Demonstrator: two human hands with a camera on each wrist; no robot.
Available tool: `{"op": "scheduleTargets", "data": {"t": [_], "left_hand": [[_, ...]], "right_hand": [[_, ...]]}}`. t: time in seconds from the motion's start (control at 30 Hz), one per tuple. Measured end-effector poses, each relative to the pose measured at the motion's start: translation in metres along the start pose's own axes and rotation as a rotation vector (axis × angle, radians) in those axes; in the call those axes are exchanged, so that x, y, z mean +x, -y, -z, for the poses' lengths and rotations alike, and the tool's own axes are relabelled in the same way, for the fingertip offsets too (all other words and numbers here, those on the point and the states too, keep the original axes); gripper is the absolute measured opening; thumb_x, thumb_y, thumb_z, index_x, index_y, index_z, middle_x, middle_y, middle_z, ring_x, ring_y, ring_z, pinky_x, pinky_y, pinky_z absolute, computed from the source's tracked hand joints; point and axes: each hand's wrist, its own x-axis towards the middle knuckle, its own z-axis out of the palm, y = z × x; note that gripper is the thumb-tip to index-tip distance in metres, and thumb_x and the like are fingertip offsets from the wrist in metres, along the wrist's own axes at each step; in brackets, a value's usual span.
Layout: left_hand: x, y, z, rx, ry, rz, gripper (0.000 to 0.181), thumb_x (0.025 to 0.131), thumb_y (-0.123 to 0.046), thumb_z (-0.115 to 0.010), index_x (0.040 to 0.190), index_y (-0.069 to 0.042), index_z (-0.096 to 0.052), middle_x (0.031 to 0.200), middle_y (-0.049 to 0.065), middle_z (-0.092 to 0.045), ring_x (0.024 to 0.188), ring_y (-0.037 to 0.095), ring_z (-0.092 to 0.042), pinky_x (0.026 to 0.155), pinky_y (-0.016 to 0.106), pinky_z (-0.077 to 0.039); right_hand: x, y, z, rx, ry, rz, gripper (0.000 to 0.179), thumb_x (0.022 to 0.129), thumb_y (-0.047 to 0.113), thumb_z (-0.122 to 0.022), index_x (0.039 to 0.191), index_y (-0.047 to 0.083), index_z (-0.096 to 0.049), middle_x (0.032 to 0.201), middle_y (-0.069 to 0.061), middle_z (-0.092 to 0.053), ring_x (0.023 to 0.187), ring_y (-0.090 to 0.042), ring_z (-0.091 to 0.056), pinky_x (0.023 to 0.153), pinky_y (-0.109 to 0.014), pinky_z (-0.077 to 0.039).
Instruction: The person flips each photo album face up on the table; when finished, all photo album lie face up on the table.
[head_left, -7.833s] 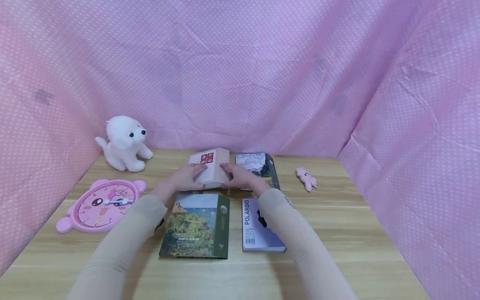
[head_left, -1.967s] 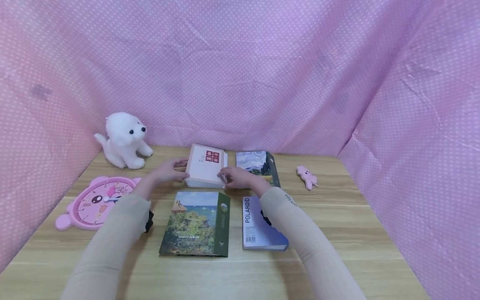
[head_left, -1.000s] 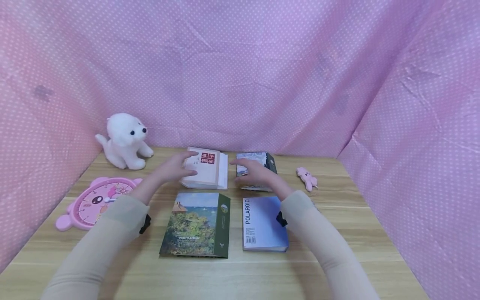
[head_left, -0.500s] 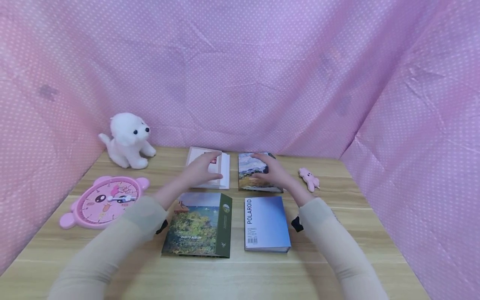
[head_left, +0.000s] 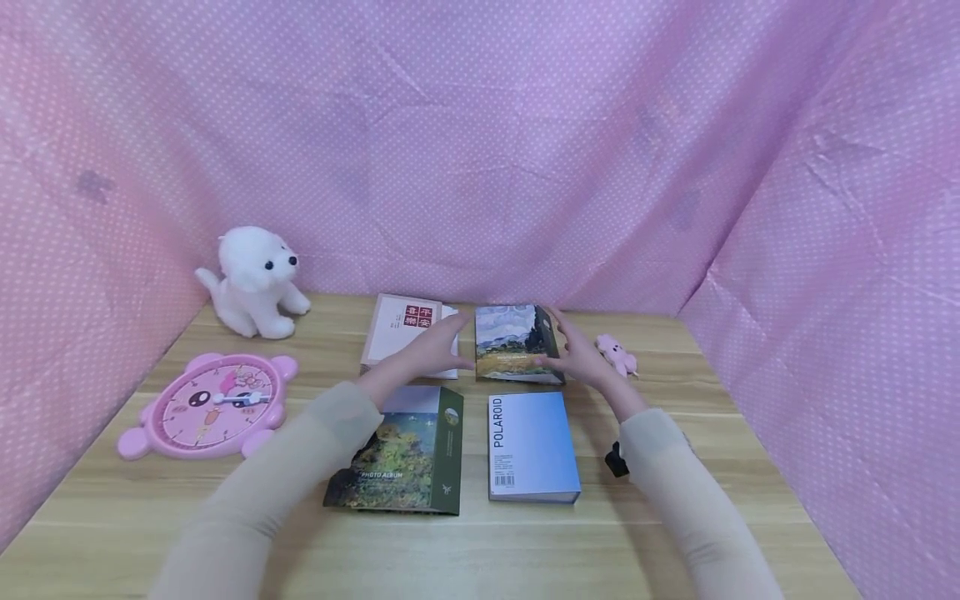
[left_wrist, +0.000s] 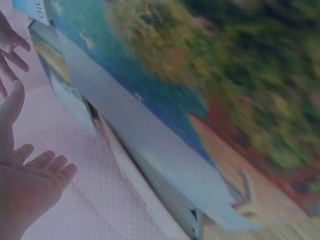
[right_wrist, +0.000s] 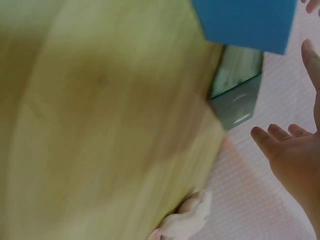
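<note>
My left hand point(head_left: 429, 346) is at the left side of the landscape photo album point(head_left: 510, 337) at the back of the table, its fingers and thumb spread. On the album's right side my right hand point(head_left: 587, 358) has its thumb at the lower right of the cover and its fingers by the dark spine edge. Both wrist views show extended fingers, on the left hand point(left_wrist: 30, 185) and the right hand point(right_wrist: 295, 155). Partly behind my left hand lies a pale album with red characters point(head_left: 397, 329). In front lie a green-spined photo album point(head_left: 397, 467) and a blue Polaroid album point(head_left: 534, 454).
A white plush dog point(head_left: 258, 283) sits at the back left, behind a pink toy clock point(head_left: 213, 408). A small pink plush toy point(head_left: 618, 354) lies just beyond my right hand. Pink dotted cloth point(head_left: 480, 150) encloses the wooden table point(head_left: 480, 558) at the back and sides.
Both hands were on the pale album, which now lies turned with its cover up. They have let go and moved right to either side of the landscape album.
</note>
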Motion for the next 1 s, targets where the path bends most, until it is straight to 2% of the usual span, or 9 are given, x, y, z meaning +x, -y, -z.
{"op": "scheduleTargets", "data": {"t": [0.1, 0.23, 0.47, 0.63, 0.83, 1.0], "left_hand": [[0.006, -0.002, -0.005, -0.011, 0.029, 0.007, 0.095, 0.078, -0.033, -0.077, 0.151, -0.008, -0.02, 0.154, 0.016, -0.024, 0.141, 0.033, -0.022, 0.116, 0.046, -0.021], [0.015, -0.004, -0.009, -0.028, 0.039, 0.022, 0.097, 0.077, -0.031, -0.078, 0.151, -0.009, -0.019, 0.155, 0.015, -0.021, 0.141, 0.032, -0.023, 0.116, 0.045, -0.021], [0.024, -0.005, -0.016, -0.008, 0.092, 0.043, 0.099, 0.077, -0.029, -0.078, 0.151, -0.007, -0.016, 0.154, 0.02, -0.02, 0.141, 0.035, -0.022, 0.116, 0.047, -0.02], [0.027, -0.003, -0.022, 0.026, 0.143, 0.056, 0.102, 0.076, -0.025, -0.079, 0.152, -0.007, -0.013, 0.154, 0.019, -0.021, 0.141, 0.034, -0.023, 0.116, 0.045, -0.02], [0.03, 0.0, -0.028, 0.056, 0.197, 0.077, 0.098, 0.078, -0.025, -0.078, 0.152, -0.009, -0.016, 0.155, 0.016, -0.022, 0.141, 0.032, -0.024, 0.116, 0.043, -0.021], [0.031, -0.004, -0.028, 0.099, 0.227, 0.086, 0.091, 0.079, -0.027, -0.077, 0.149, -0.007, -0.024, 0.153, 0.015, -0.027, 0.14, 0.031, -0.026, 0.116, 0.041, -0.022]], "right_hand": [[-0.004, -0.01, -0.001, -0.016, 0.008, -0.026, 0.105, 0.079, 0.028, -0.077, 0.152, 0.034, -0.002, 0.158, -0.012, -0.006, 0.137, -0.044, -0.023, 0.107, -0.06, -0.03], [-0.007, -0.02, -0.001, -0.045, 0.036, -0.025, 0.107, 0.078, 0.031, -0.077, 0.153, 0.026, -0.001, 0.157, -0.016, -0.008, 0.135, -0.046, -0.027, 0.106, -0.06, -0.031], [-0.009, -0.03, -0.001, -0.067, 0.111, -0.074, 0.105, 0.078, 0.034, -0.077, 0.153, 0.019, -0.006, 0.156, -0.019, -0.013, 0.137, -0.045, -0.026, 0.11, -0.057, -0.028], [-0.01, -0.031, 0.0, -0.087, 0.157, -0.113, 0.1, 0.078, 0.034, -0.077, 0.152, 0.01, -0.014, 0.152, -0.022, -0.023, 0.136, -0.043, -0.028, 0.111, -0.054, -0.026], [-0.007, -0.033, -0.002, -0.168, 0.174, -0.104, 0.099, 0.077, 0.039, -0.077, 0.151, 0.009, -0.018, 0.147, -0.024, -0.034, 0.133, -0.04, -0.035, 0.111, -0.054, -0.028], [-0.004, -0.032, -0.002, -0.187, 0.176, -0.111, 0.099, 0.077, 0.04, -0.076, 0.151, 0.009, -0.018, 0.151, -0.023, -0.028, 0.135, -0.041, -0.031, 0.111, -0.055, -0.026]]}}
